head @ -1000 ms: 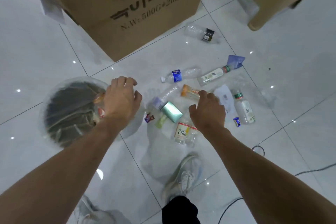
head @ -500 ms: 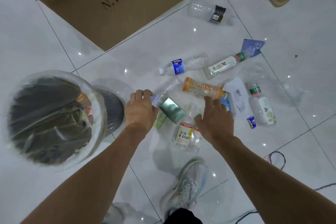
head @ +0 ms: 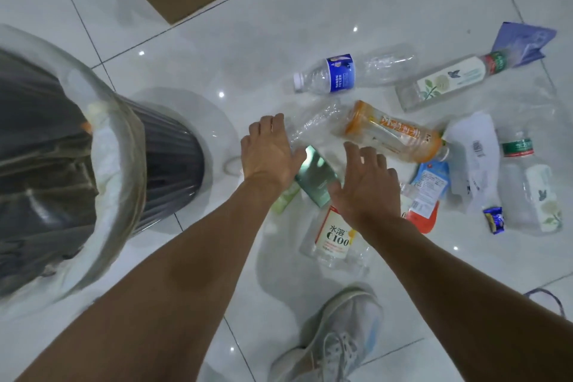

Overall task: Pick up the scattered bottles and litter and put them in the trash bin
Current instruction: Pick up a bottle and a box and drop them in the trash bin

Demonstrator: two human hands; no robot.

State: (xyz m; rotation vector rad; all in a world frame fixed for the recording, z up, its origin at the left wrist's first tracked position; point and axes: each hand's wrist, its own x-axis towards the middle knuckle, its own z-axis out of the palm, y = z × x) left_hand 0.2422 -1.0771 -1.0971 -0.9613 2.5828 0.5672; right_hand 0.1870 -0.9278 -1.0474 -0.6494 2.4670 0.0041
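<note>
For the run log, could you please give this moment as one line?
left hand: open, over clear bottle | right hand: open, by green box | bin: left | litter on floor

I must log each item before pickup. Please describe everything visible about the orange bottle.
The orange bottle is clear plastic, tinted orange, with white characters along its side. It looks empty and lies on its side on the white tile floor, among other litter, just beyond the right hand. Whether the fingers touch it cannot be told.
</note>
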